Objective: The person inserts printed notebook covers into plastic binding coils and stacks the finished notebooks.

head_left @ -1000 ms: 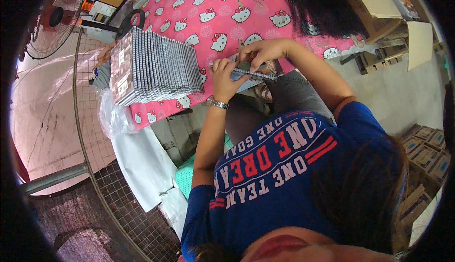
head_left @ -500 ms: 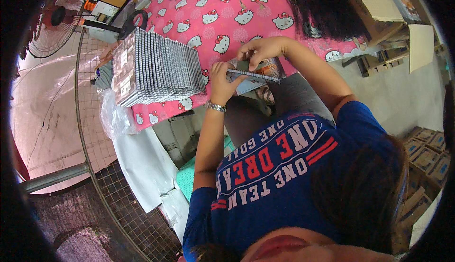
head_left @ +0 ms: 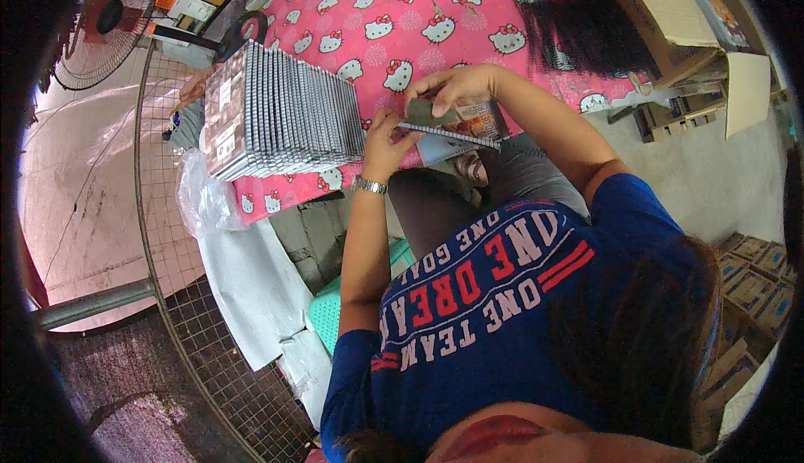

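At the table's near edge, over my lap, a spiral-bound notebook (head_left: 474,119) lies tilted with its wire binding toward me. My left hand (head_left: 386,149), with a metal watch at its wrist, grips the notebook's left end, the thumb along the binding. Across its far side reaches my right hand (head_left: 453,90), fingers bent and closed on the cover, by a dark olive patch. What lies under the right fingertips is partly hidden. A pale sheet or pad (head_left: 437,150) shows beneath the notebook. To the left stands a tall stack of spiral notebooks (head_left: 293,111), bindings facing me.
A pink cartoon-cat cloth (head_left: 368,23) covers the table. Black strands (head_left: 582,31) lie at the right near an open cardboard box (head_left: 670,10). A clear plastic bag (head_left: 209,199) hangs at the left corner; a fan (head_left: 107,19) stands beyond. Several boxes (head_left: 758,274) sit at the lower right.
My right hand has shifted slightly left across the notebook, and more of the olive patch shows. The left hand keeps its hold on the left end, its fingers slightly lower. The view has shifted a little.
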Demonstrator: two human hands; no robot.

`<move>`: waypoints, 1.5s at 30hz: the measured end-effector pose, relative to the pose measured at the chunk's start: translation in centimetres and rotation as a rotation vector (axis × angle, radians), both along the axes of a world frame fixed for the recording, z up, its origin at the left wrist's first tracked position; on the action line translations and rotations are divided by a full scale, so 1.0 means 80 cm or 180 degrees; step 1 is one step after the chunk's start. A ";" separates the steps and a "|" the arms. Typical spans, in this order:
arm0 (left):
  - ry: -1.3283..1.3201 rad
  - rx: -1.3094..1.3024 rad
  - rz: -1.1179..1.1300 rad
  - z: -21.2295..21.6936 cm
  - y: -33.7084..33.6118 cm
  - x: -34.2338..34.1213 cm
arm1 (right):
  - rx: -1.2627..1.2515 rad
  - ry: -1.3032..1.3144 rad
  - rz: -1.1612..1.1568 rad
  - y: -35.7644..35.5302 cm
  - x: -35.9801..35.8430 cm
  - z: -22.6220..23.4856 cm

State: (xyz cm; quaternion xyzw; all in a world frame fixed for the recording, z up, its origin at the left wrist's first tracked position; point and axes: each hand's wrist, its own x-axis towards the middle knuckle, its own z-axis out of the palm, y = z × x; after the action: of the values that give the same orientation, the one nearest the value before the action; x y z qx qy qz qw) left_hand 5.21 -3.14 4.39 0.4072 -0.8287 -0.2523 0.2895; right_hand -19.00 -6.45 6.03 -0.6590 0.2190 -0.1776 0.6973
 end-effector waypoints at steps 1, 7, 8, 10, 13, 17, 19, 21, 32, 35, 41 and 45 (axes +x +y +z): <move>-0.0009 0.0040 -0.0063 0.002 -0.001 -0.001 | 0.0124 -0.0149 0.0060 0.002 0.000 0.000; 0.0126 0.0147 -0.0130 0.005 0.000 -0.006 | 0.0903 -0.0668 0.0102 0.009 -0.006 0.003; 0.0096 0.0100 -0.0185 0.007 -0.004 -0.009 | 0.0522 -0.0268 0.0016 0.007 -0.006 0.002; 0.0120 0.0116 -0.0222 0.005 -0.006 -0.009 | -0.0269 0.0542 -0.0146 0.001 -0.006 0.008; 0.0179 0.0244 -0.0200 -0.001 -0.007 -0.008 | 0.1100 -0.0716 0.0068 0.017 -0.010 0.021; 0.0431 0.0206 -0.0198 -0.012 -0.010 -0.006 | -0.0221 0.0506 -0.0192 0.000 -0.004 0.011; 0.0542 0.0350 -0.0193 -0.016 -0.011 -0.005 | 0.1017 -0.0759 -0.0098 0.015 0.000 0.010; 0.0413 0.0671 -0.0218 -0.011 -0.016 -0.010 | -0.0013 0.0439 -0.0130 -0.006 -0.007 -0.014; 0.1597 0.1193 0.1047 -0.026 0.014 0.010 | -0.1927 0.2961 -0.3345 0.071 -0.109 -0.108; 0.1989 0.0974 0.1183 -0.038 0.026 -0.006 | -0.2964 0.4104 -0.2793 0.170 -0.103 -0.130; 0.1658 0.0465 0.1336 -0.044 0.023 -0.023 | -0.1545 0.3336 -0.3279 0.160 -0.088 -0.102; 0.1618 0.0498 0.1349 -0.042 0.029 -0.025 | -0.2138 0.1647 -0.3378 0.160 -0.026 -0.029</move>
State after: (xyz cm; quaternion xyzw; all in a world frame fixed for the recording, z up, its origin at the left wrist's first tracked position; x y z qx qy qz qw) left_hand 3.22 -0.78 1.02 0.5154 -0.6052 -0.3427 0.5007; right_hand -21.11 6.37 3.70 -0.6643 0.6056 -0.3907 0.1983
